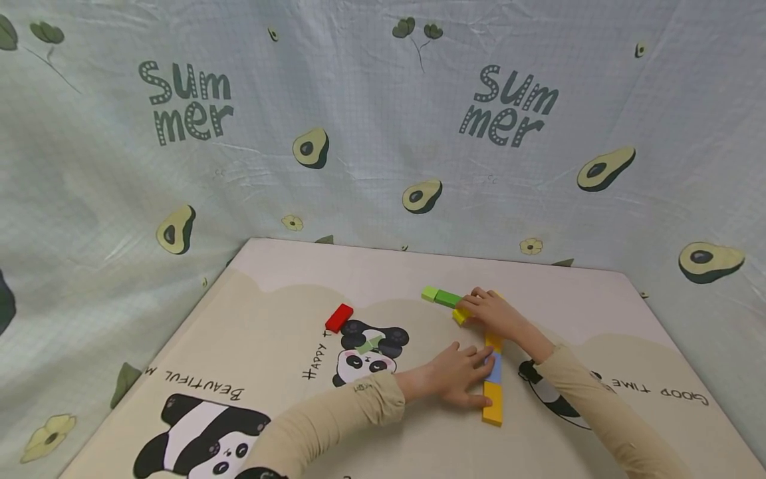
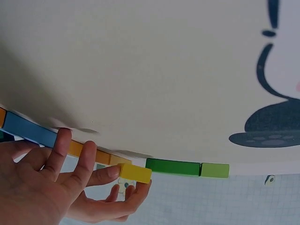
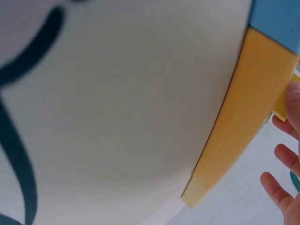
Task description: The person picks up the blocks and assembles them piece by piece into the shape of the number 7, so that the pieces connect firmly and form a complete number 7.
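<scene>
A yellow block [image 1: 459,317] is pinched between the thumb and fingers of my right hand [image 1: 498,314]. In the left wrist view that yellow block [image 2: 136,173] sits by the gap between an orange block and a dark green block [image 2: 172,167]. A light green block [image 1: 429,293] adjoins the dark green one. My left hand [image 1: 457,376] spreads its fairly straight fingers against the row, around a blue block [image 1: 494,369] and an orange block [image 1: 493,404]. Another orange block [image 3: 241,101] continues past the blue one, ending in a small pale-orange piece [image 3: 196,188].
A red block [image 1: 339,318] lies apart to the left, beside a printed panda [image 1: 366,366]. The tabletop [image 1: 287,266] carries panda drawings and lettering. Behind it hangs a pale curtain [image 1: 359,86] with avocado prints.
</scene>
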Demonstrator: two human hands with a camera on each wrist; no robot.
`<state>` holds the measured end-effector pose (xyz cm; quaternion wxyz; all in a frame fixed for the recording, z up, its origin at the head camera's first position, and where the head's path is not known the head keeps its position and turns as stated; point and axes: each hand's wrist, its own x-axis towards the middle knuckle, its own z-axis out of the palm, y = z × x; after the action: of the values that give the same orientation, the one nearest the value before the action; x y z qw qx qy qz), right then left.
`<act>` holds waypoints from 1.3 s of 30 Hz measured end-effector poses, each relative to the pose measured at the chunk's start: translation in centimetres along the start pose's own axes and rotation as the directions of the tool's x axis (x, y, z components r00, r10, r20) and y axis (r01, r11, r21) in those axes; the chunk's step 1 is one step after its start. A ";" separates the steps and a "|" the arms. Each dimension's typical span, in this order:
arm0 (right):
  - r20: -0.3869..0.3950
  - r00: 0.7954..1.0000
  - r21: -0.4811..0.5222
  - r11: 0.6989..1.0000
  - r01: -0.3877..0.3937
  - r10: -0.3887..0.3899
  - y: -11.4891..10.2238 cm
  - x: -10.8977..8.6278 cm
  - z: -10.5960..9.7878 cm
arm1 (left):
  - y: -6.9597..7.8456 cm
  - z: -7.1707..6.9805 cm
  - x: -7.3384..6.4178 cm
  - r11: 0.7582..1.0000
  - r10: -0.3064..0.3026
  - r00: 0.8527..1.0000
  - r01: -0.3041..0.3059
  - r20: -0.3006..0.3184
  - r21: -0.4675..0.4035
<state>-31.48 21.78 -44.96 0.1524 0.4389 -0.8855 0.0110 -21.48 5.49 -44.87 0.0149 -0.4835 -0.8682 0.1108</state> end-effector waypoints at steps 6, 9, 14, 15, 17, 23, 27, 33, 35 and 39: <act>-0.023 0.998 0.026 0.998 -0.055 0.056 0.7 -0.5 -0.3 | 0.0 -0.1 0.0 1.000 -0.009 1.000 0.010 0.019 -0.017; -0.014 0.995 0.030 0.995 -0.097 0.097 1.1 -0.7 -0.6 | 0.1 -0.1 0.1 1.000 -0.012 1.000 0.012 0.021 -0.010; -0.035 0.988 0.031 0.988 -0.148 0.149 2.1 -1.0 -0.6 | 0.1 -0.3 0.0 1.000 -0.014 0.999 0.015 0.031 -0.014; -0.046 0.986 0.029 0.987 -0.158 0.160 2.3 -1.0 -0.6 | 0.1 -0.3 0.0 1.000 -0.014 0.999 0.015 0.033 -0.017; -0.063 0.981 0.021 0.983 -0.181 0.182 2.7 -1.2 -0.5 | 0.1 -0.3 0.1 1.000 -0.016 0.999 0.017 0.036 -0.017; -0.093 0.964 0.005 0.968 -0.251 0.250 4.0 -1.4 -0.1 | 0.1 0.0 0.2 1.000 -0.014 0.999 0.015 0.035 -0.007; -0.097 0.947 -0.017 0.950 -0.310 0.308 4.7 -1.5 0.1 | 0.2 0.1 0.2 1.000 -0.016 0.999 0.017 0.034 -0.007; -0.101 0.918 -0.006 0.922 -0.386 0.384 5.5 -1.4 0.2 | 0.2 0.1 0.1 1.000 -0.015 1.000 0.015 0.017 0.015; -0.097 0.909 -0.006 0.913 -0.408 0.406 5.7 -1.4 0.2 | 0.2 0.1 0.1 1.000 -0.015 1.000 0.015 0.015 0.021; -0.082 0.896 -0.007 0.899 -0.439 0.437 6.0 -1.3 0.3 | 0.2 0.0 0.0 1.000 -0.014 1.000 0.014 0.018 0.019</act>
<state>-35.50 26.44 -44.90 0.1860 0.2260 -0.9549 0.0510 -21.30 5.59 -44.86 0.0124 -0.4762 -0.8706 0.1235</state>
